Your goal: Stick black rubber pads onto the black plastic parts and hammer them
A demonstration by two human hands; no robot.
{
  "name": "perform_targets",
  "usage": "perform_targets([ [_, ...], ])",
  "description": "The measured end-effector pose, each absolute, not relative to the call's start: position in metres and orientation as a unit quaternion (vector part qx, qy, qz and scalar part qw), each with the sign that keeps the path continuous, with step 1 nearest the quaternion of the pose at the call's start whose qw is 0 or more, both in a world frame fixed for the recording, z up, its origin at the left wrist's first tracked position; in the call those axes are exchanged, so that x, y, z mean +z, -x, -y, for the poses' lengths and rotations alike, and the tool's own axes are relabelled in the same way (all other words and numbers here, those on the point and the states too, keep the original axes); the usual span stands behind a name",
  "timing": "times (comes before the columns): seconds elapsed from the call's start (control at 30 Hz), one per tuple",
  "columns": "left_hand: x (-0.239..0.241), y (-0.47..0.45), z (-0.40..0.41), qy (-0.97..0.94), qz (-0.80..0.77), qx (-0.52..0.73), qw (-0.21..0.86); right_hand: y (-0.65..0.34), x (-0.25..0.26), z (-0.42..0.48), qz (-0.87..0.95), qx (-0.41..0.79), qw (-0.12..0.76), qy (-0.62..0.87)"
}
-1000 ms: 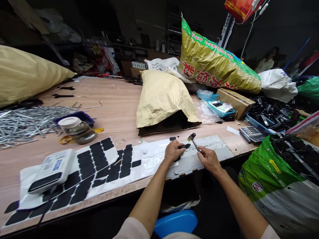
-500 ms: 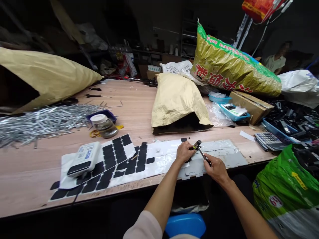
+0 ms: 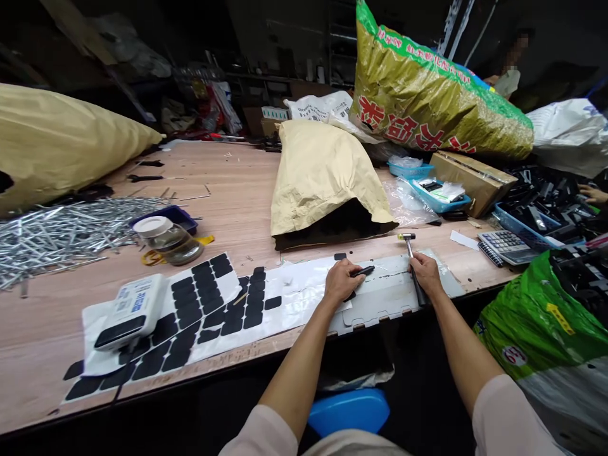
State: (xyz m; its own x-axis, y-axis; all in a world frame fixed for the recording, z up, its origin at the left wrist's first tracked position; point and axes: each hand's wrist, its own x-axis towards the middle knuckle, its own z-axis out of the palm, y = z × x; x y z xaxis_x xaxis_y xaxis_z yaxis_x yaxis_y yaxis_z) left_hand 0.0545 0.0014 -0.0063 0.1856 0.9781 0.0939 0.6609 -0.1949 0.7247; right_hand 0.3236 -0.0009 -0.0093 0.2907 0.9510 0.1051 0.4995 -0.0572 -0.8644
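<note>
**Hammer head sits right of and beyond the black part; right hand has it**

- Left hand (image 3: 341,280): fingers closed on a small black part (image 3: 363,271), pinning it down on the grey plate (image 3: 389,297). The part's long axis runs left to right and its free tip points toward the right hand.
- Right hand (image 3: 426,272): fist closed around a small hammer (image 3: 409,247), gripped mid-handle. The black grip end sticks out below the fist toward the table edge.
- Hammer axis: near to far, almost square to the part's axis. The head is at the far end, beyond the plate's far edge and right of the part's tip. I can't tell whether the head is resting on the wooden table (image 3: 247,190) or held just above it.
- Hands are apart, with bare plate between them. The left hand is on the part; the right hand and hammer are near it but not touching it.
- The plate lies at the near table edge, lapping over a white sheet of black pads (image 3: 213,304) on its left.
- Farther left there's a white box (image 3: 129,309) on the sheet, then a jar (image 3: 165,240) and a heap of metal rods (image 3: 57,231).
- Behind the hands is a yellow paper sack (image 3: 323,177), open mouth facing the person.
- On the right are a calculator (image 3: 507,244) and a green bag (image 3: 536,323).
- Another person's hand (image 3: 591,193) is at the far right edge, well clear.
</note>
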Motion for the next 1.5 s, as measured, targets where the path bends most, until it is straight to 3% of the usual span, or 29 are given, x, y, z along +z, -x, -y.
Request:
perform_targets([
  [0.13, 0.004, -0.049, 0.014, -0.707, -0.542, 0.332, 0.312, -0.321, -0.012, 0.003, 0.529, 0.259, 0.446, 0.673],
  [0.27, 0.011, -0.031, 0.088, -0.709, -0.478, 0.374, 0.359, -0.318, -0.009, 0.004, 0.523, 0.248, 0.447, 0.682],
  [0.47, -0.043, -0.013, 0.201, -0.706, -0.496, 0.225, 0.452, -0.316, -0.007, 0.008, 0.527, 0.238, 0.444, 0.685],
  [0.73, -0.109, -0.01, 0.171, -0.565, -0.738, 0.01, 0.37, -0.316, -0.006, 0.01, 0.527, 0.239, 0.436, 0.689],
  [0.87, -0.107, -0.008, 0.18, -0.583, -0.724, 0.008, 0.368, -0.315, -0.007, 0.011, 0.527, 0.236, 0.441, 0.687],
  [1.0, -0.062, -0.019, 0.19, -0.669, -0.572, 0.071, 0.468, -0.314, -0.009, 0.011, 0.531, 0.227, 0.441, 0.687],
  [1.1, -0.01, -0.03, 0.166, -0.679, -0.469, 0.115, 0.553, -0.314, -0.012, 0.011, 0.537, 0.224, 0.44, 0.684],
  [1.17, 0.016, -0.037, 0.129, -0.668, -0.463, 0.183, 0.554, -0.314, -0.012, 0.011, 0.535, 0.223, 0.439, 0.687],
  [1.33, 0.035, -0.046, -0.003, -0.565, -0.611, 0.402, 0.381, -0.314, -0.011, 0.01, 0.53, 0.228, 0.433, 0.693],
  [1.43, 0.028, -0.048, -0.066, -0.509, -0.717, 0.404, 0.254, -0.314, -0.011, 0.009, 0.531, 0.231, 0.433, 0.691],
  [1.5, 0.023, -0.047, -0.092, -0.507, -0.742, 0.376, 0.225, -0.313, -0.011, 0.008, 0.53, 0.233, 0.435, 0.69],
])
